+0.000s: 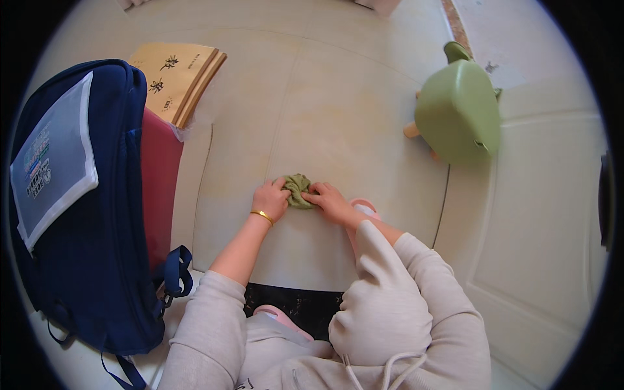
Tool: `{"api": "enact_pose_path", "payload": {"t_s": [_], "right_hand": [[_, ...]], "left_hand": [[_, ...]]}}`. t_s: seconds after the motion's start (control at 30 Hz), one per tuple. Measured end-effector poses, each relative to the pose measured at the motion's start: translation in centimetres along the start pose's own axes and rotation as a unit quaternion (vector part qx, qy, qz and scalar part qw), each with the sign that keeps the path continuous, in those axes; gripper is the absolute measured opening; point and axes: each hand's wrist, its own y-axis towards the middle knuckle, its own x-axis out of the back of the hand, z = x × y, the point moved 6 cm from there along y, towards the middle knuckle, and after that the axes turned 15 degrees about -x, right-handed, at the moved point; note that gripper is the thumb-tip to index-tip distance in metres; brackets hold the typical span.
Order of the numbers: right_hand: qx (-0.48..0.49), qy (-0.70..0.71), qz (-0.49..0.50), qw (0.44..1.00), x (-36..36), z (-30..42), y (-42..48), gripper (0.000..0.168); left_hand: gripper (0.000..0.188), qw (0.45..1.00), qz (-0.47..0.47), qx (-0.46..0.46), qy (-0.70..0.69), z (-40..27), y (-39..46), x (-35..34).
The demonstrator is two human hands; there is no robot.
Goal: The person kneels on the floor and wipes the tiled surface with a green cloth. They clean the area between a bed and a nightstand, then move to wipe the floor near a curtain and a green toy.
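A bunched-up green cloth (299, 192) lies on the pale tiled floor (321, 122), between my two hands. My left hand (271, 200), with a gold bracelet (263, 216) at the wrist, grips the cloth's left side. On its right side my right hand (331, 202) has thumb and fingers closed on the fabric. Folds hide some of the fingertips. Just behind my right hand is the toe of a pink slipper (365, 204); the other pink slipper (282, 319) rests at a black stone strip (292, 295).
A navy blue bag (117, 234) with a clear zip pouch (58, 161) stands at left, against a red box-like object (160, 190) and a stack of kraft-covered books (168, 78). At right are a green stool (456, 117) with wooden legs and a white panelled door (536, 209).
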Motion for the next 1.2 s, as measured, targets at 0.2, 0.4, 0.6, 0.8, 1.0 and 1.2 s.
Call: {"api": "enact_pose_path", "payload": {"t_s": [0.2,0.4,0.6,0.8,1.0,1.2], "right_hand": [[0.004,-0.005,-0.071,0.997,4.3,2.5,-3.4,0.044],[0.046,-0.014,0.030,0.998,7.0,6.3,-13.2,0.032],[0.022,-0.043,0.078,0.996,5.2,8.1,-20.8,0.032],[0.030,0.100,0.027,0.994,-3.2,5.5,-22.3,0.044],[-0.011,0.014,-0.246,0.969,2.7,5.6,-6.0,0.049],[0.047,0.118,-0.202,0.971,-1.4,-1.1,-1.2,0.041]], "left_hand": [[0.008,0.998,0.036,0.034,0.048,0.5,0.5,-0.6],[0.008,0.986,0.091,0.049,0.133,0.8,1.7,-0.8],[0.009,0.992,0.065,0.021,0.109,2.0,0.3,0.2],[0.022,0.997,0.033,-0.060,0.043,-0.2,1.0,-0.6],[0.029,0.995,0.035,-0.073,0.051,0.2,-0.7,2.5],[0.033,0.997,0.015,-0.037,0.060,-0.2,0.4,0.0]]}}
